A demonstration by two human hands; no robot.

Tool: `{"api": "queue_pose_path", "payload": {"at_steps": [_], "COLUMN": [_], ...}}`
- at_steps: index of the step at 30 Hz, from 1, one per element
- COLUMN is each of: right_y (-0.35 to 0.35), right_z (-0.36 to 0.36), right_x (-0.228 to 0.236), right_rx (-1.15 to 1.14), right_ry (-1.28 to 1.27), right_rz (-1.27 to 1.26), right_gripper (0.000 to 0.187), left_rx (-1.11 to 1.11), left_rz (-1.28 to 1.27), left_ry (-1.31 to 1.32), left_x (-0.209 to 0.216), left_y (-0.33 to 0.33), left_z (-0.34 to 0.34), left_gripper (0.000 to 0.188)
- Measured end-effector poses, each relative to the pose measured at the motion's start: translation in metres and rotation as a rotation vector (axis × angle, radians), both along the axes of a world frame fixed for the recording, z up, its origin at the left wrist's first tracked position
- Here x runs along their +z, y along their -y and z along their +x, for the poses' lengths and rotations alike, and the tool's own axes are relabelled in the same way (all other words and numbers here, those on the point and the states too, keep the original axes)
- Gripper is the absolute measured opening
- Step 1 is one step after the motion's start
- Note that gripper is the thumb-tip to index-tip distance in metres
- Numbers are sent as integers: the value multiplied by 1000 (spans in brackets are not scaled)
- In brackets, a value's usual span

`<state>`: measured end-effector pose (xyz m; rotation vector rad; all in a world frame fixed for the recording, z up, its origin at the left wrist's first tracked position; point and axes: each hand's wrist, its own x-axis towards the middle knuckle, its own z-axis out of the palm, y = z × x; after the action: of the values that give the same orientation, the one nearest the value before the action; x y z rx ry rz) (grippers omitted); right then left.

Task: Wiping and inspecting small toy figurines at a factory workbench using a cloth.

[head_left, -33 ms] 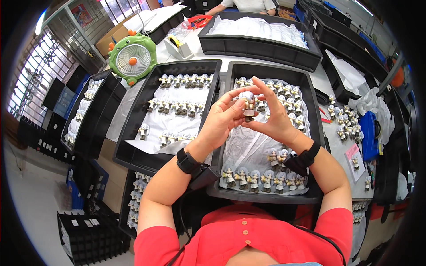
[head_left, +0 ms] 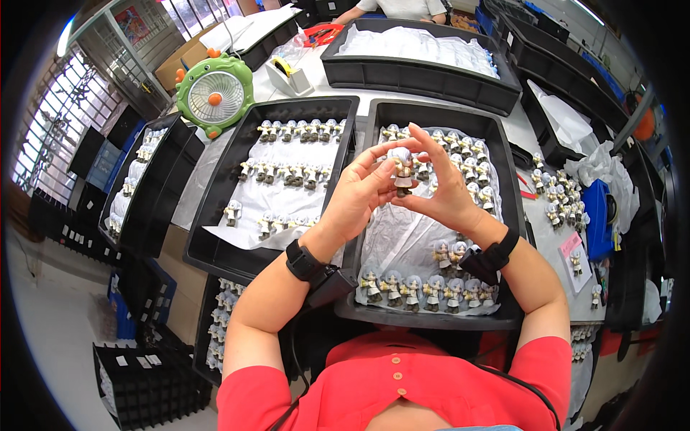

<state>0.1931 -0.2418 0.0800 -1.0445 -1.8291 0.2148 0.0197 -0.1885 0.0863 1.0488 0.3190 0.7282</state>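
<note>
A small white-haired figurine (head_left: pixel 400 164) with a white outfit and dark boots is held upright over the tray in front of me. My left hand (head_left: pixel 363 188) grips it from the left, thumb across its side. My right hand (head_left: pixel 449 192) curls around it from the right, the thumb by its boots and the fingers arched near its head; part of the contact is hidden. Beneath my hands, the black tray (head_left: pixel 512 194) is lined with white sheet and carries rows of similar figurines (head_left: pixel 433 293), some hidden by my hands.
Another black tray (head_left: pixel 208 215) with rows of figurines sits to the left, beyond it a green fan (head_left: pixel 215 97). A tape dispenser (head_left: pixel 290 77) and a covered black tray (head_left: pixel 424 80) stand at the back. Loose figurines (head_left: pixel 564 197) cluster at right, near a blue bin (head_left: pixel 596 219).
</note>
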Motion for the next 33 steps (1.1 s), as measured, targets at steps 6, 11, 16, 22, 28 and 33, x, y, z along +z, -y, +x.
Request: {"api": "queue_pose_path", "payload": {"at_steps": [6, 11, 16, 22, 28, 33], "right_y": [1, 0, -1, 0, 2, 3], "right_z": [-2, -1, -2, -2, -2, -4], "right_x": [2, 1, 0, 2, 2, 4], "right_rx": [-15, -9, -20, -15, 73, 204], "right_ry": [-30, -30, -22, -35, -171, -414], "right_rz": [-8, -6, -13, -18, -121, -252], "right_gripper": [101, 101, 101, 100, 102, 103], "left_rx": [12, 26, 15, 6, 110, 174], "left_rz": [37, 53, 30, -18, 26, -1], "left_ry": [-30, -49, -37, -4, -27, -22], "left_x": [-1, -1, -1, -2, 2, 8], "left_y": [0, -1, -1, -1, 3, 7], "left_z": [0, 0, 0, 0, 1, 0], "left_gripper": [41, 41, 41, 40, 36, 34]}}
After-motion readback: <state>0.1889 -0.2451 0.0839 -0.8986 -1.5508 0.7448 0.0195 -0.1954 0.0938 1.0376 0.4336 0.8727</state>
